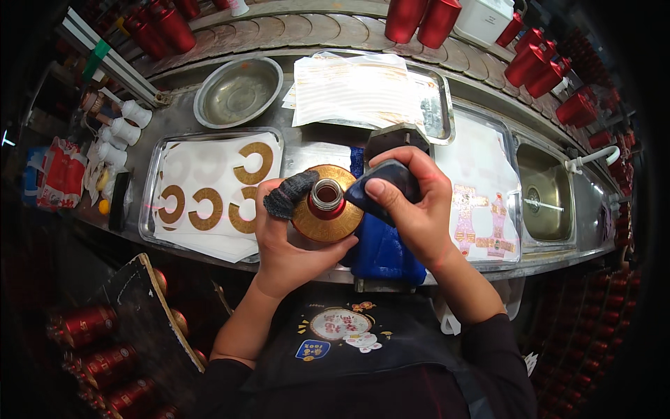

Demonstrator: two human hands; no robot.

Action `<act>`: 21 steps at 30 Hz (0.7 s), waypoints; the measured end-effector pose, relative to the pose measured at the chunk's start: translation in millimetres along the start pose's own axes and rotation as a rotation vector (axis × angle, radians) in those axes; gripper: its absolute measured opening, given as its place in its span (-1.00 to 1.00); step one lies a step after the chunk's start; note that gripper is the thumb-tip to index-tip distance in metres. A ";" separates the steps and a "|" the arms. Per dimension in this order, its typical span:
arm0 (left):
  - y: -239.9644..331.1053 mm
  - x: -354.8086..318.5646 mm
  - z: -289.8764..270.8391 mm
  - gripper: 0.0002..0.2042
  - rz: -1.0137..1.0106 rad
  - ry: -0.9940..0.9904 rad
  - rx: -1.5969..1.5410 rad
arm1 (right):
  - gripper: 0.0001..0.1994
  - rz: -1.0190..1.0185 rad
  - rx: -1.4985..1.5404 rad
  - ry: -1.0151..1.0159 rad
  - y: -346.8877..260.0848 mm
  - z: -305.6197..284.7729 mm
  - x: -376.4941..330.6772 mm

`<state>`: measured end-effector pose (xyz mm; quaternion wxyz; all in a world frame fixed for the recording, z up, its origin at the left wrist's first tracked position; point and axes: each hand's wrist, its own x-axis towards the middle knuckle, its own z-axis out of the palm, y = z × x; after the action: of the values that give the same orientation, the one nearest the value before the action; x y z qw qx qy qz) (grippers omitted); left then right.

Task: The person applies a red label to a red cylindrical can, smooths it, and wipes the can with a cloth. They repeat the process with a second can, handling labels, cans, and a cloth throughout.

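A red bottle with a gold decal round its shoulder (316, 225) is tipped so that its open metal neck faces up at me. My left hand (283, 241) wraps round its left side, a black fabric cover on one finger. In my right hand (415, 199) is a dark, flat scraper (380, 183), pinched between thumb and fingers. Its edge meets or nearly meets the gold shoulder on the right; exact contact is hard to tell. Under and beside the bottle lies a blue cloth (387, 255) on a dark stand. The bottle's lower body is hidden.
A metal tray (148, 209) at left holds paper with gold C-shaped decals. Behind are a metal bowl (199, 105) and a stack of striped sheets (356, 91). On the right, pink decals (497, 216) lie beside a sink (579, 216). Red bottles (405, 21) line the far conveyor.
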<state>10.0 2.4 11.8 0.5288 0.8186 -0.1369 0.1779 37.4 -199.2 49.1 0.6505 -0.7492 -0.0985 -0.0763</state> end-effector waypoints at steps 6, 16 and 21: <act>-6.6 12.2 -23.3 -0.22 -0.074 -0.230 -0.223 | -0.75 0.076 0.059 -0.077 13.9 1.9 22.8; -13.4 5.9 -29.4 0.08 -0.148 -0.335 -0.506 | -0.80 0.080 -0.045 0.093 -22.7 7.6 28.8; 4.3 -13.2 -4.2 -0.03 -0.102 -0.115 -0.187 | -0.77 0.006 -0.128 -0.082 -24.8 -8.5 -4.6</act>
<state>-4.2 5.0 11.1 0.6026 0.7803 -0.1413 0.0901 26.9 -204.4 73.0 0.5970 -0.7920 -0.1175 -0.0498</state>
